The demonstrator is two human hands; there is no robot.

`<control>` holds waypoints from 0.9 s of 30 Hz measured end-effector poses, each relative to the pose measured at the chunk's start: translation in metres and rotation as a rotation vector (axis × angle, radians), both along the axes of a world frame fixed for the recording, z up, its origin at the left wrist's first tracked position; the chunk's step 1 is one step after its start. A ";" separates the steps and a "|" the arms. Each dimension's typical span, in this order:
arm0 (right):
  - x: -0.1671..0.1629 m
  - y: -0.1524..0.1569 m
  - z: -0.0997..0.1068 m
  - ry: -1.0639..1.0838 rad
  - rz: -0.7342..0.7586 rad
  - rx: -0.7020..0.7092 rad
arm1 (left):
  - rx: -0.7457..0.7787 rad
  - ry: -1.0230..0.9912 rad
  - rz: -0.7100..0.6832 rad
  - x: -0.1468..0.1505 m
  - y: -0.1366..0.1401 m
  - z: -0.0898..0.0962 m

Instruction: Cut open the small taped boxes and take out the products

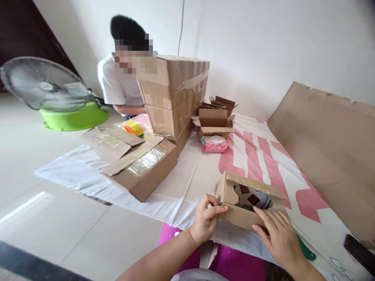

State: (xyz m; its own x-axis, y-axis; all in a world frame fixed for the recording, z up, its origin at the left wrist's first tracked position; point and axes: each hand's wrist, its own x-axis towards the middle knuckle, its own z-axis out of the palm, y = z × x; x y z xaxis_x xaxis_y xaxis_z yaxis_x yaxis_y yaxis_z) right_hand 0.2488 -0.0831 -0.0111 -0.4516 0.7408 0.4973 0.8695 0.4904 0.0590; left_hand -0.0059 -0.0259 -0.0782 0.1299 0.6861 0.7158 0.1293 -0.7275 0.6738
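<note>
A small cardboard box [243,219] with its top partly open lies in front of me on the cloth. Inside it shows a white item with dark red diamond shapes and some lettering [253,198]; most of that item is hidden. My left hand [206,218] is closed at the box's near left corner, thumb and forefinger on its edge. On the right side of the same box rests my right hand [278,234], its forefinger at the rim of the opening and its thumb against the front wall.
Left lies a larger taped box [155,171] with raised flaps. Behind it, a stack of cardboard boxes [183,89] partly hides a seated person [123,82]. Open boxes [216,121] and a pink pack [215,145] stand farther back. A cardboard sheet [325,148] leans right; a fan [43,84] stands far left.
</note>
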 end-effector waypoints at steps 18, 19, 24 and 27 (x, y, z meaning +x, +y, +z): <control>-0.007 0.010 0.013 -0.174 -0.036 -0.129 | 0.313 0.867 -0.374 0.027 0.064 0.097; -0.004 0.009 0.017 -0.182 -0.037 -0.142 | 0.330 0.891 -0.333 0.030 0.065 0.098; 0.017 -0.003 0.029 -0.163 -0.235 -0.021 | 0.330 0.811 -0.101 0.007 0.053 0.105; 0.029 -0.009 0.029 -0.147 -0.366 0.021 | 0.186 0.808 0.040 -0.018 0.048 0.098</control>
